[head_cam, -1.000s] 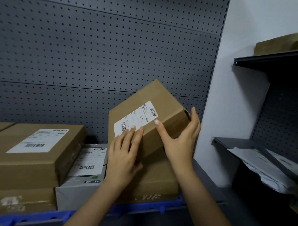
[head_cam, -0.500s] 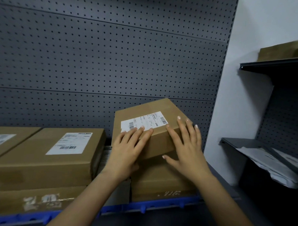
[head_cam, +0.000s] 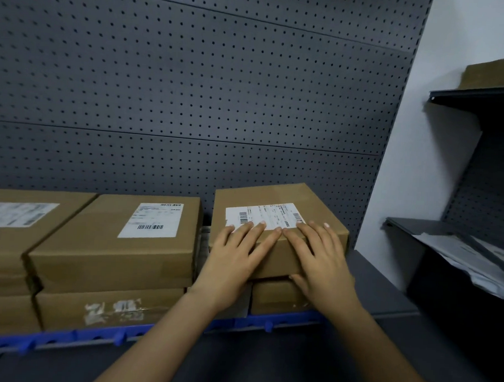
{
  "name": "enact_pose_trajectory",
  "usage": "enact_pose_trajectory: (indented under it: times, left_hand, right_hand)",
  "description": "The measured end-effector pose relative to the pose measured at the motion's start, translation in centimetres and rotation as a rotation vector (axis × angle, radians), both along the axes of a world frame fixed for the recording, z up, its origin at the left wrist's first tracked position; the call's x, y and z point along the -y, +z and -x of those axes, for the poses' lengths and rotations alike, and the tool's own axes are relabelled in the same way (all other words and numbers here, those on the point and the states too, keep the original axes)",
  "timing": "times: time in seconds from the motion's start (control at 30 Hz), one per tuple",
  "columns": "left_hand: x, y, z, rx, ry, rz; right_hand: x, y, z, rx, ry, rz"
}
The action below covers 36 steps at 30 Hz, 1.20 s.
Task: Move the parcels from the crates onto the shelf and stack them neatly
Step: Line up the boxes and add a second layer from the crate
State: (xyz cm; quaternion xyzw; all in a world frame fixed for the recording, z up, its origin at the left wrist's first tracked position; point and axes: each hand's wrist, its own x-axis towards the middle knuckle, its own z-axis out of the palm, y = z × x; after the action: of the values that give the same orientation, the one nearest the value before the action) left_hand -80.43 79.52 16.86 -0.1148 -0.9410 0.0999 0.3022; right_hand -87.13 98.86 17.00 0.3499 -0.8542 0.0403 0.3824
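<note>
Cardboard parcel [head_cam: 276, 196] sits flat on top of a second parcel [head_cam: 275, 297] at the right end of the blue-edged shelf [head_cam: 94, 332], white label [head_cam: 261, 215] facing up. Both hands lie flat over its near top edge, fingers straight, gripping nothing. Left hand [head_cam: 236, 253] has its fingertips on the label. Right hand [head_cam: 323, 257] is just beside it, thumb against the front face. Just left is a two-high stack of bigger parcels [head_cam: 113, 242]. Grey pegboard [head_cam: 191, 87] behind. Side rack [head_cam: 480, 92] on the right holds papers [head_cam: 473, 258].
</note>
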Motion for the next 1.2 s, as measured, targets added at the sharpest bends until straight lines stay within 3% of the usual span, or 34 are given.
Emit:
enact_pose_trajectory:
  times: [0.3, 0.63, 1.2]
  left_hand:
    - [0.9, -0.6, 1.1, 0.098, 0.101, 0.084]
    - [1.4, -1.2, 0.9, 0.061, 0.072, 0.12]
    - [1.6, -3.1, -0.3, 0.01, 0.102, 0.008]
  right_hand:
    - [0.7, -1.7, 2.7, 0.092, 0.088, -0.006]
    - [0.7, -3.0, 3.7, 0.088, 0.193, -0.007]
    - [1.1, -4.7, 4.2, 0.137, 0.247, 0.039]
